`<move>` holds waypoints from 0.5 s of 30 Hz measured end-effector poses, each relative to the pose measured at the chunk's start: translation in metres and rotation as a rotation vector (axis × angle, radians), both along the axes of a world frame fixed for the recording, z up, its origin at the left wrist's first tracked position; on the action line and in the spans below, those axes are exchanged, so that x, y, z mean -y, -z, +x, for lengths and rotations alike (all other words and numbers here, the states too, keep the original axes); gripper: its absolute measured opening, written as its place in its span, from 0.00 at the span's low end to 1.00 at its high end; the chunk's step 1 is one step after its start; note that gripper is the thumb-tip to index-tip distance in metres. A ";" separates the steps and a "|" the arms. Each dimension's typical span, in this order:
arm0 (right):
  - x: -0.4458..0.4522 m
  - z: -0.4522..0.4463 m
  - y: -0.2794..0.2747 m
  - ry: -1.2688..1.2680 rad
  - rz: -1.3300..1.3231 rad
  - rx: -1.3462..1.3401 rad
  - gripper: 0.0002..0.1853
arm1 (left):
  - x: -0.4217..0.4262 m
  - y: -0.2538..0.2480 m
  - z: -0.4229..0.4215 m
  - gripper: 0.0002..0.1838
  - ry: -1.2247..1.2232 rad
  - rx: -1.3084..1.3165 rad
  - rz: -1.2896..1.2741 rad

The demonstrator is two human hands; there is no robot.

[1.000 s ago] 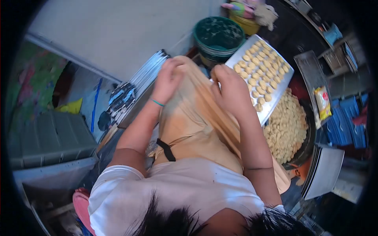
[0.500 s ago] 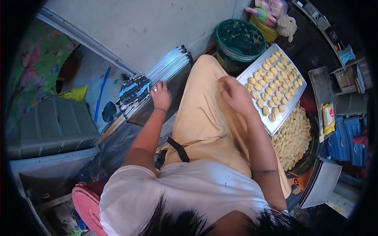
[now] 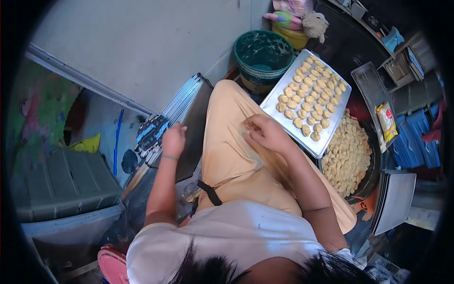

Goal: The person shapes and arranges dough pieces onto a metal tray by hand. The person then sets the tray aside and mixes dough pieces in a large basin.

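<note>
My left hand is at the near side of a row of metal trays standing on edge, beside a dark, blue-striped cloth on the trays. Its fingers are bent and mostly turned from view, so I cannot see whether they grip anything. Over the tan-clothed leg, my right hand hangs with loosely curved fingers apart and nothing in them. To its right, a metal tray carries rows of round dough pieces. This tray rests tilted partly over a wide dark basin heaped with small dough lumps.
A green bucket stands behind the dough tray. At the right are a long narrow tray with a yellow packet and a stack of flat trays. A grey plastic bin sits at the left by the wall.
My left hand has gone from lying across the tray edges to a bent posture at their near side. My right hand stays over the leg, its fingers lower. The camera view has shifted.
</note>
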State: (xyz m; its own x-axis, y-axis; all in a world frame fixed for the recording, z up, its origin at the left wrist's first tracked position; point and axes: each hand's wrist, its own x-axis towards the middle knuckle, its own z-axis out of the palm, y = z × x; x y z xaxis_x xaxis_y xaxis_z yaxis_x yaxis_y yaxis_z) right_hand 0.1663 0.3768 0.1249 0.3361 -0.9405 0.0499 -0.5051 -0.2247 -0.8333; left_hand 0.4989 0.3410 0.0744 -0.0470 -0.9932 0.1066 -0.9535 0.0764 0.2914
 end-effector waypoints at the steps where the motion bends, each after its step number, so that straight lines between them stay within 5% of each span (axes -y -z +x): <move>1: -0.002 -0.001 0.000 0.001 0.013 0.044 0.21 | -0.009 -0.035 -0.004 0.15 0.005 -0.067 -0.038; 7: -0.027 0.042 -0.017 -0.219 0.096 0.474 0.43 | -0.057 -0.169 -0.080 0.07 0.339 -0.304 -0.191; 11: -0.047 0.048 -0.006 -0.287 0.055 0.557 0.49 | -0.046 -0.152 -0.148 0.10 0.539 -0.193 -0.316; 14: -0.040 0.035 -0.005 -0.368 0.389 0.553 0.47 | -0.035 -0.123 -0.182 0.11 0.588 -0.088 -0.235; 15: -0.044 0.029 0.001 -0.266 0.257 0.515 0.41 | -0.031 -0.116 -0.190 0.11 0.598 -0.055 -0.189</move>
State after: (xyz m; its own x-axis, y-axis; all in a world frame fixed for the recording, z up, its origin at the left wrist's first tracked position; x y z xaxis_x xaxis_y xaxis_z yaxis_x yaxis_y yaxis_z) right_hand 0.1948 0.4203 0.1235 0.5534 -0.8313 0.0515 0.0208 -0.0480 -0.9986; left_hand 0.3088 0.3723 0.1900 -0.5780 -0.7606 0.2956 -0.7140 0.6468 0.2681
